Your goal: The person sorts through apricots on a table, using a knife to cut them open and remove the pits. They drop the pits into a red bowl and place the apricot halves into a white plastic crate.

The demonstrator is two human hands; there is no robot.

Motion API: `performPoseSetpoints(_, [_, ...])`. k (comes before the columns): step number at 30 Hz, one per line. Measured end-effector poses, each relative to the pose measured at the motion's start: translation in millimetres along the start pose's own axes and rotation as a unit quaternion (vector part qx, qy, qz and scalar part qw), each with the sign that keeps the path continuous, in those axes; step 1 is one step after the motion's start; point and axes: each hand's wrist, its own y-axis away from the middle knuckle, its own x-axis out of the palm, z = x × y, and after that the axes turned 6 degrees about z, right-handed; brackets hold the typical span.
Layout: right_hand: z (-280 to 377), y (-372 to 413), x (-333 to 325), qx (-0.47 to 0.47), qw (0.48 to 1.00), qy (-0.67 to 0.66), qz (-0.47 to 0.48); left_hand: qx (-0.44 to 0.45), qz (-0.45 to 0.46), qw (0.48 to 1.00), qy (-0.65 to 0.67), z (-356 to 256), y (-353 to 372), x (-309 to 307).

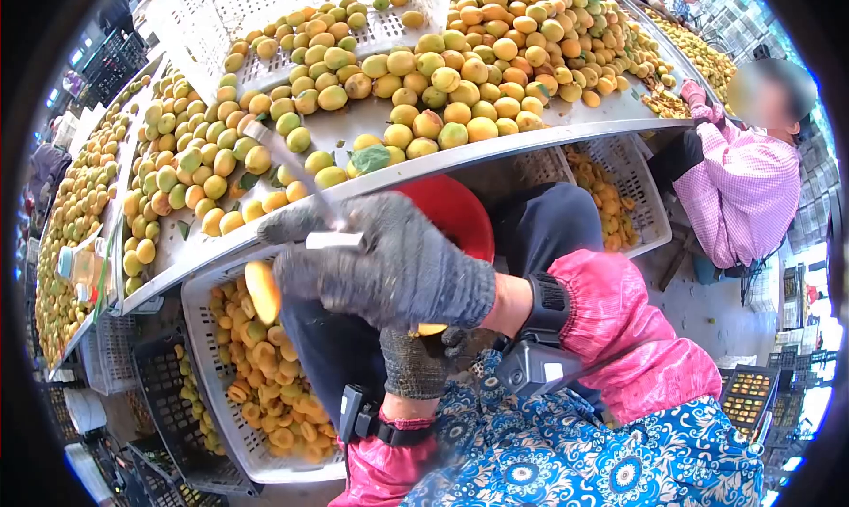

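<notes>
My right hand (389,259), in a dark grey knit glove, is closed around a knife (296,171), its blurred blade pointing up and left over the table edge. An orange apricot piece (263,292) shows beside its fingers, above the crate; whether it is touched or in the air I cannot tell. Lower down, my left hand (416,363), also gloved, is mostly hidden beneath the right one. A bit of yellow fruit (431,328) shows at its fingers. Below and left, a white crate (212,374) holds many halved apricots (265,357).
Whole apricots (442,83) are heaped on the metal table (424,167) with a white crate (190,21) on it. A red basin (451,215) is between the knees. A person in pink checks (752,189) sits at right near another crate (650,189). A bottle (87,273) stands left.
</notes>
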Motion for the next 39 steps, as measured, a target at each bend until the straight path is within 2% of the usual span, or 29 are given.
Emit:
performPoseSetpoints(1, [5.6,0.4,-4.3,0.049,0.998,-0.039,-0.008,0.005,0.046,0.999,0.02,-0.5,3.3,-4.6])
performPoseSetpoints(2, [12.2,2.1,-13.1,0.1,0.992,-0.077,-0.016,0.007,0.047,0.999,0.024,-3.9,1.8,-7.0])
performPoseSetpoints(3, [15.2,3.7,-17.6,0.144,0.982,-0.111,-0.05,-0.04,0.122,0.991,0.041,-9.8,-0.5,-7.2])
performPoseSetpoints(4, [7.7,8.7,-23.0,0.105,0.987,-0.096,-0.068,-0.088,0.196,0.975,0.056,-13.4,-1.8,-5.5])
performPoseSetpoints(6, [5.3,21.7,-29.4,0.114,0.984,-0.101,-0.093,-0.07,0.174,0.981,0.056,-10.5,1.1,-1.0])
performPoseSetpoints(8, [-4.4,31.0,-34.0,0.107,0.986,-0.078,-0.098,-0.05,0.115,0.991,0.044,-6.9,-1.7,-0.7])
performPoseSetpoints(10, [-13.2,36.9,-37.3,0.101,0.988,-0.058,-0.101,-0.065,0.093,0.992,0.047,-7.0,-0.9,4.1])
performPoseSetpoints(11, [-17.2,39.9,-37.7,0.065,0.991,-0.066,-0.095,-0.079,0.068,0.993,0.05,-7.4,0.4,5.9])
performPoseSetpoints(12, [-21.1,42.2,-39.1,0.03,0.993,-0.073,-0.088,-0.081,0.066,0.993,0.048,-7.4,0.5,7.9])
performPoseSetpoints(14, [-25.5,43.5,-44.8,0.04,0.992,-0.094,-0.079,-0.114,0.074,0.989,0.055,-6.6,-0.8,11.8])
performPoseSetpoints(16, [-26.4,43.4,-46.3,0.002,0.998,-0.016,-0.064,-0.135,0.089,0.985,0.061,-4.1,-2.1,9.9])
performPoseSetpoints(20, [-30.2,49.9,-52.2,0.0,0.999,-0.019,-0.05,-0.197,0.141,0.968,0.066,1.8,-9.8,-1.5])
performPoseSetpoints(21, [-31.8,50.5,-54.3,0.001,0.998,-0.021,-0.053,-0.2,0.138,0.968,0.065,3.9,-10.4,2.2])
performPoseSetpoints(23, [-34.5,51.8,-58.2,0.109,0.976,-0.149,-0.114,-0.174,0.027,0.984,0.0,7.7,-10.4,12.0])
performPoseSetpoints(24, [-36.6,53.8,-58.8,0.109,0.976,-0.151,-0.116,-0.175,0.025,0.984,-0.001,9.6,-11.4,8.4])
performPoseSetpoints(26, [-42.5,59.3,-59.1,0.091,0.982,-0.14,-0.083,-0.228,0.091,0.968,0.05,13.8,-14.3,-3.7])
performPoseSetpoints(27, [-41.1,62.0,-60.8,0.136,0.977,-0.146,-0.074,-0.23,0.088,0.968,0.049,15.3,-15.4,-4.6])
performPoseSetpoints(30, [-45.3,59.9,-70.9,0.146,0.973,-0.159,-0.084,-0.22,0.068,0.973,-0.019,18.0,-16.9,-3.6])
performPoseSetpoints(33, [-53.2,61.4,-77.0,0.174,0.947,-0.245,-0.118,-0.192,0.105,0.976,0.019,18.6,-15.2,-1.1])
performPoseSetpoints(34, [-55.4,62.5,-78.1,0.188,0.93,-0.286,-0.135,0.054,0.132,0.93,-0.339,23.1,-13.4,1.2])
performPoseSetpoints(35, [-56.4,63.6,-77.6,0.214,0.912,-0.315,-0.151,0.29,0.136,0.706,-0.632,26.8,-13.0,3.2])
performPoseSetpoints(36, [-57.5,62.9,-78.7,0.214,0.912,-0.316,-0.152,0.289,0.136,0.705,-0.633,29.0,-14.1,4.2])
performPoseSetpoints(37, [-59.2,62.5,-80.1,0.229,0.9,-0.334,-0.163,0.158,0.104,0.897,-0.399,31.1,-15.2,4.5])
performPoseSetpoints(38, [-61.2,63.0,-81.1,0.245,0.886,-0.353,-0.175,0.008,0.058,0.991,-0.122,32.6,-15.7,4.5])
performPoseSetpoints(39, [-64.0,63.6,-82.4,0.245,0.885,-0.354,-0.178,0.005,0.057,0.991,-0.123,33.0,-16.3,6.1])
